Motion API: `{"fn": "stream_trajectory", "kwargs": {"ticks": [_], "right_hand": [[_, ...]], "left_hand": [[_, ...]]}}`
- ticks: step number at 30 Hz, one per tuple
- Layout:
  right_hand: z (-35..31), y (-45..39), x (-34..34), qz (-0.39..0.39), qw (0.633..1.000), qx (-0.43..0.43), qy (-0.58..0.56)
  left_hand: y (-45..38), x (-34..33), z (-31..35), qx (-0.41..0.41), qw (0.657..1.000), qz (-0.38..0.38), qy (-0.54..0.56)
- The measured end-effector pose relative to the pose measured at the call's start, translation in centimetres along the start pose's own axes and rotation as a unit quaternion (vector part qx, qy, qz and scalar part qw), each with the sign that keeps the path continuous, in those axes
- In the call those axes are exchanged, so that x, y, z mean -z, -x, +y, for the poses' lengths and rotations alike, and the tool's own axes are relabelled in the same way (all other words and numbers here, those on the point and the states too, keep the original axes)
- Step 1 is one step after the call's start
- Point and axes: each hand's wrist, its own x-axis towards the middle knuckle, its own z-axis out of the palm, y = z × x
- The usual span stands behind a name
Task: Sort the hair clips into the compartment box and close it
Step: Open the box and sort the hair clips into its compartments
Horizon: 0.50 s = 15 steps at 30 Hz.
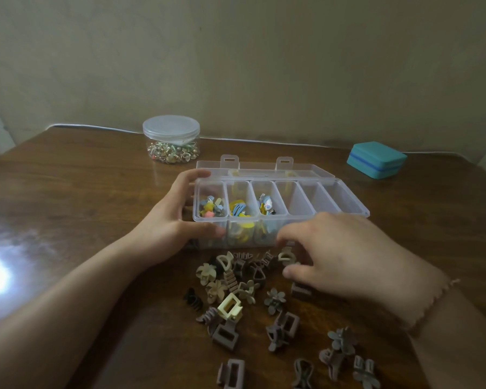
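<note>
A clear compartment box (345,210) stands open on the brown table (76,192), lid tilted back. Its three left compartments hold small colourful clips (211,210); those to the right look empty. My left hand (177,220) grips the box's left end, fingers on its rim, thumb on the front wall. My right hand (340,254) hovers over the pile of hair clips (244,282) just in front of the box, fingers curled downward near a cream claw clip (286,256). Whether it holds one is hidden. Brown, beige and grey claw and flower clips lie scattered toward me.
A round clear jar (171,138) with a lid, holding small trinkets, stands behind the box at the left. A teal case (376,160) sits at the back right near the wall. Glare brightens the table's left side.
</note>
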Motion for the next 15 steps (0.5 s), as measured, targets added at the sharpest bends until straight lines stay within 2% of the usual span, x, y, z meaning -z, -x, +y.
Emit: {"fn": "stream_trajectory", "kwargs": {"ticks": [13,15], "right_hand": [[1.2,0.3,0.6,-0.028,0.995,0.033,-0.085],[1.8,0.4,0.9,0.028,0.99,0.025,-0.132]], "left_hand": [[0.1,0.0,0.3,0.005,1.0,0.001,-0.008],[0.1,0.0,0.3,0.006,1.0,0.002,-0.002]]}}
